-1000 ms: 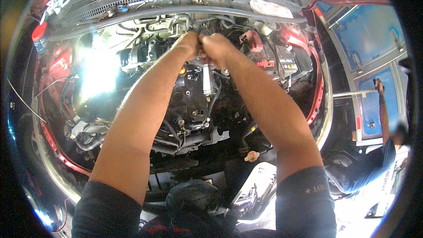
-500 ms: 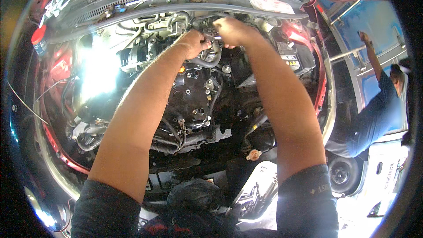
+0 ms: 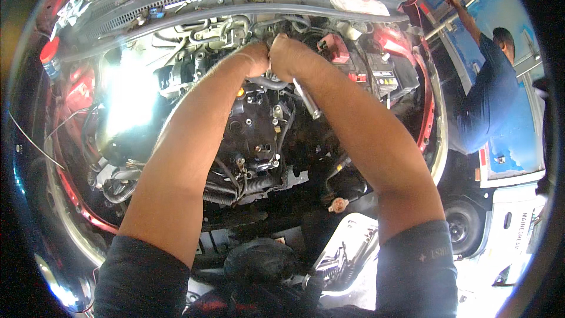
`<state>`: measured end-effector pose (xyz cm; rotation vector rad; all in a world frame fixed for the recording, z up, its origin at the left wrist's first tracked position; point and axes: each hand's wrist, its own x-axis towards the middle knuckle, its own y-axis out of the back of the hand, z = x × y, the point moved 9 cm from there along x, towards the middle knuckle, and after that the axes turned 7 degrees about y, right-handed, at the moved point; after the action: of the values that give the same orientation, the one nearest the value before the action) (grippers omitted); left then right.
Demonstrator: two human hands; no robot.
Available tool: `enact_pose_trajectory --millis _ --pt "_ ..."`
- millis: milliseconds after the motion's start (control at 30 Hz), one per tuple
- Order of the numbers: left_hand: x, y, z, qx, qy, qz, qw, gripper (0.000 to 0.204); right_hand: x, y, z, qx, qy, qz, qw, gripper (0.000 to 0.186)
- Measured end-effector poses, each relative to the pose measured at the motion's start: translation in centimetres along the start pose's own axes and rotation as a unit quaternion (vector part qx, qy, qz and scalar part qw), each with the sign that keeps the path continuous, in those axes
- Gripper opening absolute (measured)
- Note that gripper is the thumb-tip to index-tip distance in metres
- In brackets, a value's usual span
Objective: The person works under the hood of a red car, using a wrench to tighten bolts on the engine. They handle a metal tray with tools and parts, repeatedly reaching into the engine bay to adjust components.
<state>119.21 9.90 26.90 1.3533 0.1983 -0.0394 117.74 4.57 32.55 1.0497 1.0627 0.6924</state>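
Observation:
Both my hands meet at the back of the engine bay, close to a curved dark hose (image 3: pixel 269 82). My right hand (image 3: pixel 287 58) is wrapped round a silver ratchet wrench (image 3: pixel 307 100); its handle sticks out below the wrist toward me, and its head is hidden. Beside it, touching or almost touching, my left hand (image 3: pixel 252 59) is curled closed, and what its fingers grip cannot be made out. In front of the hands lies the black engine cover (image 3: pixel 250 121) with bolts and an orange cap (image 3: pixel 239 92).
A battery (image 3: pixel 382 73) with a red terminal cover (image 3: pixel 333 48) sits to the right. A metal tray (image 3: pixel 347 247) of tools is near me. A red-capped bottle (image 3: pixel 50 58) stands far left. Bright glare covers the left side. Another person (image 3: pixel 491 82) works at the right.
My right hand has turned and come left against my left hand, and the wrench handle now points toward me. The battery's red cover has come into view. The other person has shifted and stands more upright.

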Motion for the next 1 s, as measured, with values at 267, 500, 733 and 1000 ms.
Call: enact_pose_trajectory --millis 267,500,733,1000 --pt "-0.9 0.7 0.3 -0.077 0.004 -0.006 0.997 0.046 -2.0 0.3 1.9 0.13 -0.068 0.073 0.987 0.058" --pt "-1.2 3.2 0.9 -0.675 -0.103 -0.056 0.728 0.051 -8.7 -4.4 3.9 0.595 -0.076 0.048 0.798 0.029" --pt "2.6 5.7 0.3 -0.258 0.127 0.271 0.919 0.059 -6.2 -6.9 0.0 0.844 -0.113 0.153 0.501 0.02" --pt "-2.8 5.6 0.3 -0.434 0.218 0.334 0.808 0.052 -5.4 -1.9 2.5 0.122 0.073 0.044 0.989 0.034"
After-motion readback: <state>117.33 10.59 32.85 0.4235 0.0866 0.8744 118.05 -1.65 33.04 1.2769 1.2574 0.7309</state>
